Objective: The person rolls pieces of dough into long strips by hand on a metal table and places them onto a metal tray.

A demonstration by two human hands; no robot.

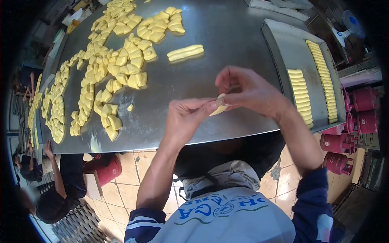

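Both hands meet over the near edge of the steel tabletop (210,36), working one small pale dough piece (220,108). Left hand (187,117) pinches the dough's lower end between thumb and fingertips; right hand (249,92) is curled over it from above, fingers closed on the upper end. So the piece is held in the air between the two hands, just above the tabletop's front edge, not resting on it.

Further back on the tabletop: a wide scatter of yellow cut dough chunks (121,65) spreading to the left and far side, plus two rolled dough sticks (185,52) lying side by side, apart from the pile. One tiny crumb (129,107) sits alone near the chunks.

To the right, a metal tray (291,48) holds two rows of shaped dough rolls (300,95) (packed tightly, one row along the far rim). Red gas cylinders (360,109) stand on the floor beyond the tray. Another person (60,190) sits low at the left, below the tabletop
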